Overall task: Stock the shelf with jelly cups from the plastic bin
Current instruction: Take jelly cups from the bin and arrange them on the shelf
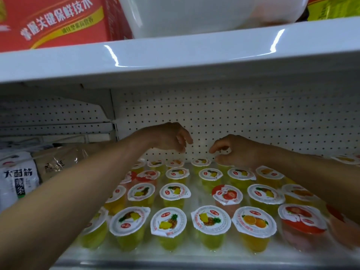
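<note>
Several rows of jelly cups stand on the white shelf [175,258], mostly yellow pineapple cups [168,221], one orange cup [254,221] and red strawberry cups [227,194]. Both my arms reach over them to the back row by the pegboard. My left hand [171,137] hovers above the back cups, fingers hanging loosely, holding nothing. My right hand [233,151] is lower, its fingers curled round the top of a back-row jelly cup [222,166] that is mostly hidden by the hand. A white plastic bin [194,14] sits on the shelf above.
The upper shelf board [175,55] overhangs close above my arms. A red carton [54,20] stands beside the bin. Bagged goods [17,178] fill the shelf section to the left. The white pegboard wall [253,117] closes the back.
</note>
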Motion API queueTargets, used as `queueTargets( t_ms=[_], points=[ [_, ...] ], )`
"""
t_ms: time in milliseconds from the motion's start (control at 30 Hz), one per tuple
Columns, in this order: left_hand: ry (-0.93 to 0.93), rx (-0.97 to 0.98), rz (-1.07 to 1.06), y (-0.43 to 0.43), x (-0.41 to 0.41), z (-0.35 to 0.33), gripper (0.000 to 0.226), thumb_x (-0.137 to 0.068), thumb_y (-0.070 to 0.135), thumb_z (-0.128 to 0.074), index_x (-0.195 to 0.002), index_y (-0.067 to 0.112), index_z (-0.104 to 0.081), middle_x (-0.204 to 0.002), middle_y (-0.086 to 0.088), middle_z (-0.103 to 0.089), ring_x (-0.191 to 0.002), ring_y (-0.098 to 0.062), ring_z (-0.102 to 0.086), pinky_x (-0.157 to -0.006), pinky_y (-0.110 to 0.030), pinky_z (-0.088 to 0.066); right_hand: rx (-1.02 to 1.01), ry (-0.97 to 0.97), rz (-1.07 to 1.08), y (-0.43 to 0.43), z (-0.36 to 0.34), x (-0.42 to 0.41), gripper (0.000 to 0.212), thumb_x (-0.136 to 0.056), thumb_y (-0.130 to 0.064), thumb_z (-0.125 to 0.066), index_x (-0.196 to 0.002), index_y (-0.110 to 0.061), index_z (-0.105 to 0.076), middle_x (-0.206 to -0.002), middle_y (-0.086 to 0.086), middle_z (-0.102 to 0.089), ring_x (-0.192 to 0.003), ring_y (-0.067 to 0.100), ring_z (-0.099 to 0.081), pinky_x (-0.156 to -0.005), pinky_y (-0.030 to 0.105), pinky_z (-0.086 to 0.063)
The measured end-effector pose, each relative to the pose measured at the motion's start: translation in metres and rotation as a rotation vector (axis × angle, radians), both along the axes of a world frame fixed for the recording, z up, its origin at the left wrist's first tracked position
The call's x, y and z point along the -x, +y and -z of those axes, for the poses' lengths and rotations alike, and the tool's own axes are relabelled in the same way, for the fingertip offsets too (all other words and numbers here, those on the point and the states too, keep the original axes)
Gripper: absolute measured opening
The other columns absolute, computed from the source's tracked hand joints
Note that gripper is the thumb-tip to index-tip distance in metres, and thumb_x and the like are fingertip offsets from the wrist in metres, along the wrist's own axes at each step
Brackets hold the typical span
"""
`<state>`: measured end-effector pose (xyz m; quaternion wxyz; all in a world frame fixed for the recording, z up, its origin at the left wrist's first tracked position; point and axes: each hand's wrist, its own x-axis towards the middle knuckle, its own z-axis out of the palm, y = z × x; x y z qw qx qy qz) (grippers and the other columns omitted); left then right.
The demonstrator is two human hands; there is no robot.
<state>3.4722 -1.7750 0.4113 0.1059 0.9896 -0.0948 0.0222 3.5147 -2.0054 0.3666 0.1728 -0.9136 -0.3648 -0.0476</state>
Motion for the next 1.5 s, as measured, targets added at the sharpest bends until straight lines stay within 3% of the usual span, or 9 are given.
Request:
queueTargets(
  t_ms=[200, 433, 600, 733, 967, 1100, 1233, 1367, 1500],
  points=[
    [0.054, -0.080, -0.121, 0.034, 0.018, 0.015, 0.026, -0.092, 0.020, -0.062, -0.116, 0.027, -0.069, -0.125, 0.007, -0.064, -0.112, -0.012, -0.059, -0.104, -0.032, -0.045, 0.000, -0.003, -0.193, 0.034, 0.001, 0.026, 0.025, -0.094, -0.028, -0.058, -0.118, -0.030, -0.064, -0.119, -0.013, -0.061, -0.109, 0.003, -0.055, -0.096, 0.022, -0.044],
    [0.142, -0.106, -0.136, 0.031, 0.008, 0.036, 0.060, -0.083, 0.004, -0.069, -0.135, 0.030, -0.054, -0.131, 0.006, -0.060, -0.113, -0.017, -0.059, -0.097, -0.035, -0.052, 0.103, -0.012, -0.179, 0.055, 0.010, 0.037, 0.028, -0.094, -0.027, -0.057, -0.121, -0.034, -0.063, -0.123, -0.008, -0.061, -0.110, 0.013, -0.058, -0.099, 0.035, -0.047],
    [0.184, 0.011, -0.100, 0.030, 0.004, 0.036, 0.053, -0.083, 0.005, -0.070, -0.129, 0.030, -0.060, -0.122, 0.009, -0.063, -0.107, -0.011, -0.061, -0.090, -0.027, -0.052, 0.108, -0.002, -0.187, 0.053, 0.011, 0.042, 0.029, -0.096, -0.024, -0.055, -0.122, -0.033, -0.063, -0.129, -0.009, -0.060, -0.117, 0.011, -0.055, -0.103, 0.032, -0.044],
    [0.175, 0.027, -0.073, 0.026, 0.000, 0.035, 0.050, -0.083, 0.005, -0.070, -0.126, 0.028, -0.063, -0.120, 0.005, -0.066, -0.109, -0.014, -0.063, -0.095, -0.032, -0.053, 0.104, -0.001, -0.181, 0.050, 0.013, 0.041, 0.029, -0.096, -0.025, -0.055, -0.122, -0.034, -0.063, -0.131, -0.010, -0.058, -0.119, 0.010, -0.054, -0.103, 0.030, -0.043],
    [0.100, 0.060, -0.055, 0.032, -0.014, 0.048, 0.042, -0.080, 0.011, -0.073, -0.113, 0.037, -0.068, -0.107, 0.013, -0.068, -0.099, -0.008, -0.065, -0.094, -0.034, -0.054, 0.112, 0.003, -0.172, 0.052, 0.015, 0.042, 0.032, -0.096, -0.022, -0.055, -0.124, -0.035, -0.062, -0.132, -0.008, -0.057, -0.119, 0.013, -0.054, -0.103, 0.031, -0.044],
    [0.022, 0.049, 0.020, 0.030, -0.013, 0.052, 0.034, -0.081, 0.007, -0.074, -0.104, 0.031, -0.067, -0.100, 0.015, -0.064, -0.098, -0.012, -0.063, -0.091, -0.029, -0.051, 0.088, 0.027, -0.164, 0.052, 0.017, 0.042, 0.031, -0.095, -0.023, -0.057, -0.122, -0.036, -0.063, -0.129, -0.009, -0.060, -0.118, 0.011, -0.055, -0.102, 0.029, -0.045],
    [-0.060, -0.045, 0.021, 0.033, -0.012, 0.055, 0.028, -0.079, 0.021, -0.079, -0.088, 0.037, -0.058, -0.111, 0.009, -0.065, -0.105, -0.015, -0.063, -0.093, -0.039, -0.051, 0.089, 0.019, -0.159, 0.052, 0.018, 0.042, 0.031, -0.095, -0.022, -0.058, -0.123, -0.035, -0.063, -0.128, -0.010, -0.061, -0.118, 0.008, -0.055, -0.102, 0.025, -0.044],
    [-0.171, -0.198, 0.019, 0.031, -0.008, 0.050, 0.019, -0.076, 0.033, -0.081, -0.088, 0.031, -0.066, -0.111, 0.009, -0.066, -0.104, -0.012, -0.060, -0.085, -0.025, -0.045, 0.097, 0.004, -0.161, 0.054, 0.017, 0.044, 0.031, -0.095, -0.020, -0.058, -0.122, -0.034, -0.063, -0.127, -0.011, -0.061, -0.117, 0.006, -0.055, -0.100, 0.022, -0.044],
    [-0.215, -0.248, 0.039, 0.026, -0.004, 0.047, 0.018, -0.074, 0.035, -0.082, -0.084, 0.027, -0.069, -0.107, 0.008, -0.068, -0.103, -0.012, -0.062, -0.090, -0.027, -0.044, 0.100, 0.005, -0.160, 0.054, 0.016, 0.045, 0.030, -0.094, -0.023, -0.058, -0.120, -0.036, -0.065, -0.126, -0.012, -0.062, -0.116, 0.004, -0.055, -0.100, 0.021, -0.043]
  ],
)
